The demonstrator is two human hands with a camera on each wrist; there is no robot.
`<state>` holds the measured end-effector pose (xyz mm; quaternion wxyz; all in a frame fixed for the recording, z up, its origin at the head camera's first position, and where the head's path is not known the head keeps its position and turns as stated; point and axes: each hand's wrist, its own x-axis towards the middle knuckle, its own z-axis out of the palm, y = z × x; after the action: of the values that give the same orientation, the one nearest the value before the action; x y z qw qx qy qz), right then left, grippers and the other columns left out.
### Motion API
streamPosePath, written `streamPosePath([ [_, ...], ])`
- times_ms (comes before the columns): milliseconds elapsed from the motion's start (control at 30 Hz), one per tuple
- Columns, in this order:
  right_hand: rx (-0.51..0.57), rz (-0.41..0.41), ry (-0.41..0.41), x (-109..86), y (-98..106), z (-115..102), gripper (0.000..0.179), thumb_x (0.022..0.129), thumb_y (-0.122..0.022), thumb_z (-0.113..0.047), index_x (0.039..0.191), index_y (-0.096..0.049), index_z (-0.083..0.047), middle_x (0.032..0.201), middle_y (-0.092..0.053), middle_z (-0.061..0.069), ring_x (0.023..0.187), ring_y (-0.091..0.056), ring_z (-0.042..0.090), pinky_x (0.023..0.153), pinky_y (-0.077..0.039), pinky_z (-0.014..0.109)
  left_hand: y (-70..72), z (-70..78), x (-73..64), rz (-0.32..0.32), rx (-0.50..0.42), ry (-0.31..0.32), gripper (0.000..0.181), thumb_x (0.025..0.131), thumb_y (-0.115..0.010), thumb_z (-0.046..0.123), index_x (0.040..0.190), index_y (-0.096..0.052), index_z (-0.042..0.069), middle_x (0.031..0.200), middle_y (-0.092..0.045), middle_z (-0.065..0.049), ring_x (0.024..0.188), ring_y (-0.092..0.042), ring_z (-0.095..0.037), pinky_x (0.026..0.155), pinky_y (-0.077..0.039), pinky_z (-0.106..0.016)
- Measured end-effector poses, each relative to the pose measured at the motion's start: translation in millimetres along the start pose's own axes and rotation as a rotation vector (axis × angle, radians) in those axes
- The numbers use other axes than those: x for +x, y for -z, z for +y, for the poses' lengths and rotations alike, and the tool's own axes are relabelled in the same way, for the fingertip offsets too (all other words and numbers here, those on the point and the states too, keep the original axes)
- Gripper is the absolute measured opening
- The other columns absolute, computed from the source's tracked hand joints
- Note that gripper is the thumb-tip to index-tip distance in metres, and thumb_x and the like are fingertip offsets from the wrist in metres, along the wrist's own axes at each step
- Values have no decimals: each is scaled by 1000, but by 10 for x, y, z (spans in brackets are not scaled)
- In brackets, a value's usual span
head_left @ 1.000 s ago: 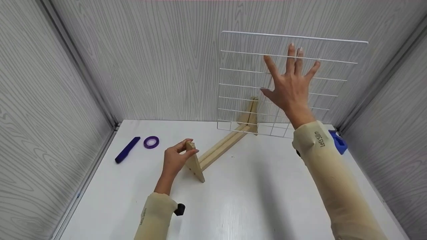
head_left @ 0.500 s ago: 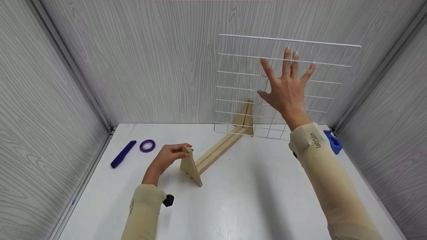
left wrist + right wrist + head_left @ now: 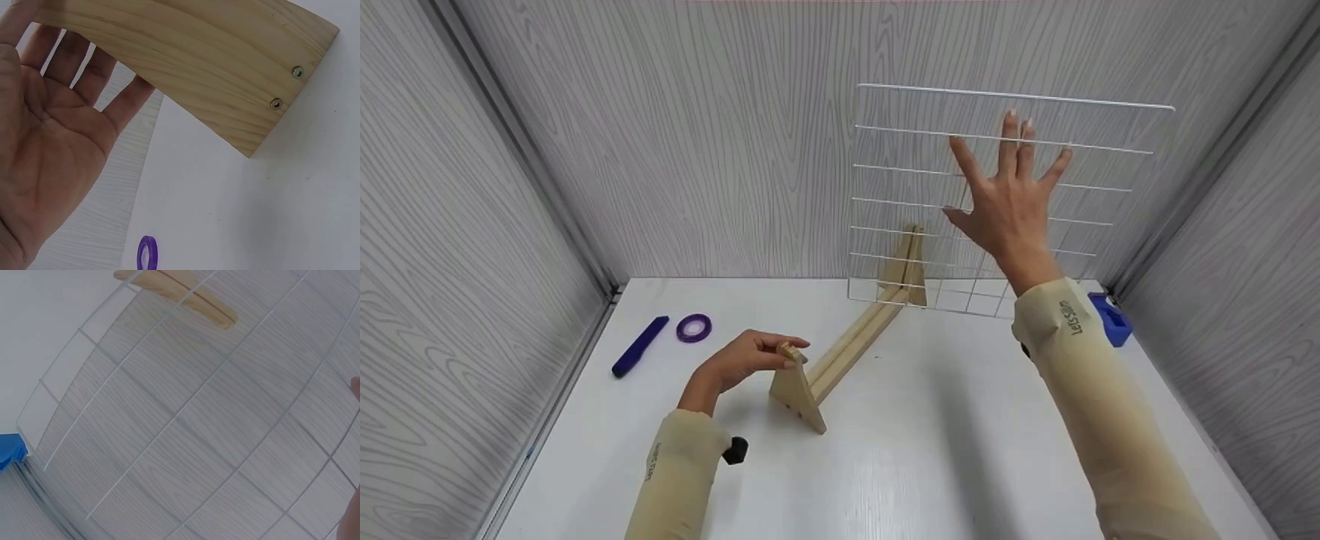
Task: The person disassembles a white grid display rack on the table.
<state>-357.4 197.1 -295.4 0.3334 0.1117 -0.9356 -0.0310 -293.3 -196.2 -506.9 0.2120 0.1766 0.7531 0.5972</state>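
Note:
In the head view, my left hand [image 3: 746, 360] pinches the top of the near triangular end piece of a wooden stand [image 3: 851, 352]. Two screw heads show low on that end piece [image 3: 208, 67] in the left wrist view. A long rail runs back from it to a matching far end piece [image 3: 911, 270], seen through a white wire grid panel [image 3: 915, 172]. The grid stands nearly upright at the back. My right hand [image 3: 1011, 206] holds its fingers straight and spread against the grid, with a wire crossing over them near the tips.
On the white table [image 3: 885, 465], a dark purple bar-like tool [image 3: 641, 346] and a purple ring [image 3: 694, 328] lie to the left. A blue object [image 3: 1110, 320] sits at the back right, partly behind the right sleeve. Wood-patterned walls enclose the table's back and sides.
My left hand has drawn the stand's near end toward me, and the far end has shifted left behind the grid. My right hand stays spread on the grid.

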Motion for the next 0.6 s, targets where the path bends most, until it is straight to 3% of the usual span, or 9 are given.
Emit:
streamPosePath([
  [133, 1, 2, -3, -5, -17, -14, 104, 82, -78, -58, 160, -9, -51, 170, 5, 23, 156, -8, 49, 107, -1, 86, -6, 11, 1, -53, -43, -12, 41, 90, -75, 15, 130, -69, 7, 133, -68, -14, 125, -65, -22, 115, -43, -42],
  [367, -1, 1, 1, -16, -31, 8, 103, 82, -78, -58, 160, -11, -50, 170, 3, 23, 155, -9, 49, 106, -2, 87, -40, 11, 11, -54, -71, -7, 20, 88, -77, 13, 107, -78, 5, 104, -77, 2, 107, -68, -15, 100, -53, -30],
  [600, 2, -6, -5, -33, -52, 59, 101, 81, -78, -58, 159, -13, -51, 170, 3, 24, 156, -9, 49, 106, -2, 87, -93, 11, 13, -42, -41, -14, 21, 88, -77, 13, 108, -79, 5, 104, -78, 2, 104, -69, -14, 98, -54, -31],
])
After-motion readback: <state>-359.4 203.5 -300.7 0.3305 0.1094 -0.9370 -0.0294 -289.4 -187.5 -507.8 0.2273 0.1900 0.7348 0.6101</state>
